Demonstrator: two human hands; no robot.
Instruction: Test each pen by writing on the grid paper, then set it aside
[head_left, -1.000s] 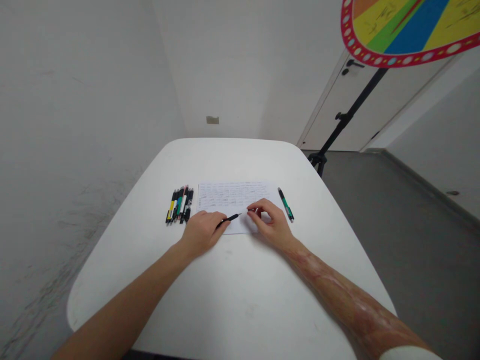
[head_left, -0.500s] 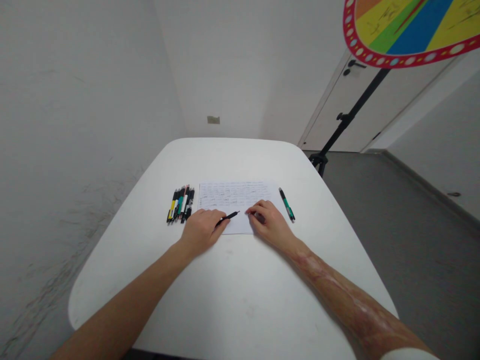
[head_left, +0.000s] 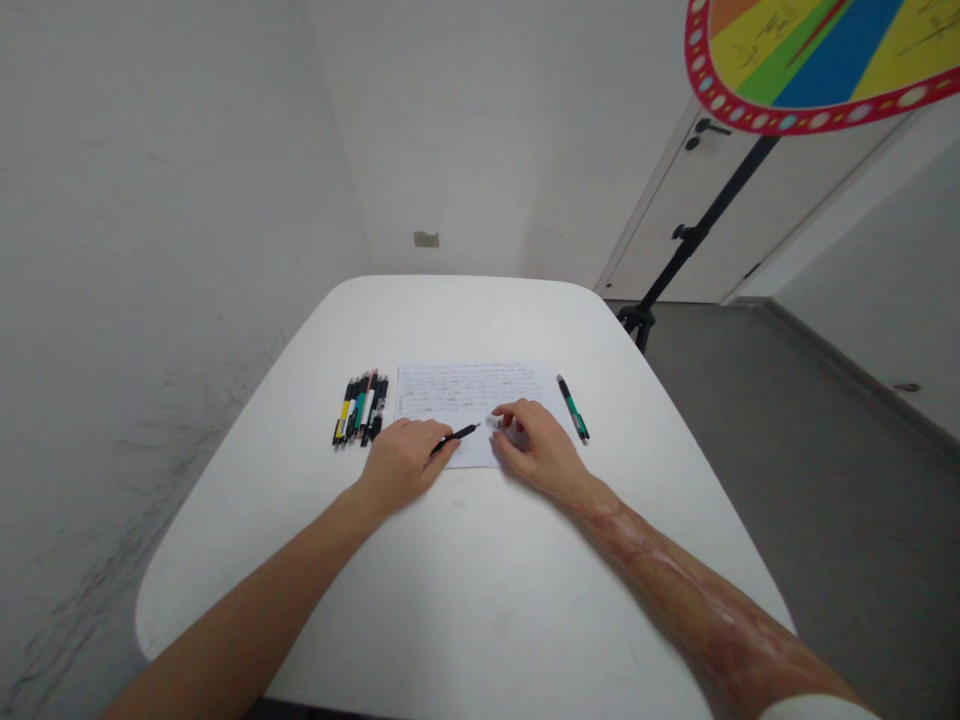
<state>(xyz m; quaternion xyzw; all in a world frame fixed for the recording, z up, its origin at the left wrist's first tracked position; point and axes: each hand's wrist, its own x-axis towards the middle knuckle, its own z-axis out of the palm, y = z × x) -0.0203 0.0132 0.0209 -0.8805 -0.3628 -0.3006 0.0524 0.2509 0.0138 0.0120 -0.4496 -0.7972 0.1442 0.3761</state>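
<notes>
My left hand (head_left: 407, 459) is closed around a black pen (head_left: 460, 436), whose tip points right and slightly away from me above the written sheet of paper (head_left: 442, 385). Just right of that tip, a small pale piece (head_left: 493, 421), too small to name, shows by the fingertips of my right hand (head_left: 536, 445). Thumb and forefinger of this hand are apart, and its side rests over the paper's right part. Lines of handwriting cover the upper part of the sheet.
Several pens (head_left: 360, 408) lie in a row left of the paper on the white table (head_left: 465, 580). A green and black pen (head_left: 574, 408) lies to its right. Beyond the table stands a colourful wheel (head_left: 817, 60) on a black stand (head_left: 697, 235).
The thumb and forefinger of my right hand have parted, and the small pale piece now shows beside them. My left hand and its pen have stayed in place.
</notes>
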